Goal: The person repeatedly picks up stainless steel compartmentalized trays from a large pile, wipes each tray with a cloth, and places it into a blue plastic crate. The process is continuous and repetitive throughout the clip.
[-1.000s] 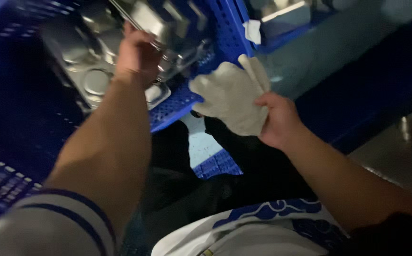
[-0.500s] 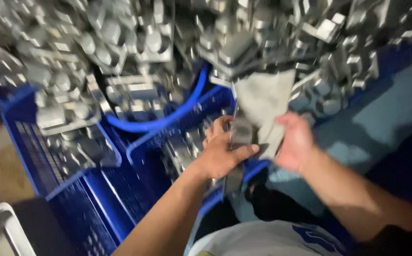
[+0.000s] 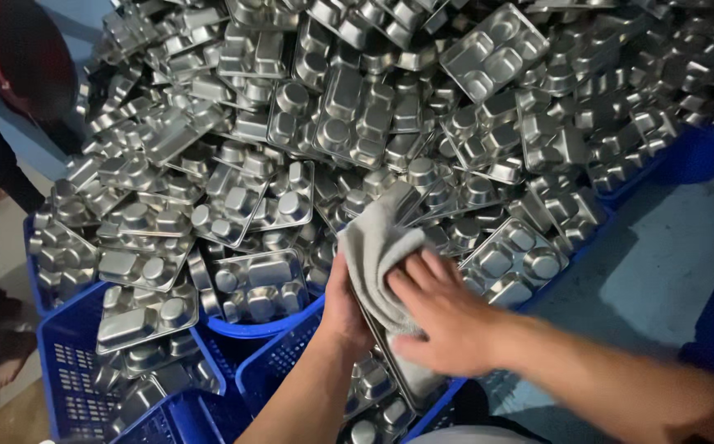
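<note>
My left hand point(image 3: 342, 306) grips the edge of a steel compartment tray point(image 3: 406, 374) that stands tilted on its side in front of me. My right hand point(image 3: 443, 316) presses a grey cloth point(image 3: 377, 251) flat against the tray's face; the cloth covers most of the tray. Both hands are over a blue plastic crate point(image 3: 279, 370) at the near edge of a large heap of steel compartment trays point(image 3: 357, 123).
Several blue crates point(image 3: 73, 374) at lower left hold more trays. A blue-grey floor point(image 3: 669, 263) lies to the right. Another person's bare feet point(image 3: 3, 370) and a red round object point(image 3: 20, 49) are at the left edge.
The view swung up from the crates to the tray heap. My left hand took a tray out of the crate and my right hand brought the cloth onto it.
</note>
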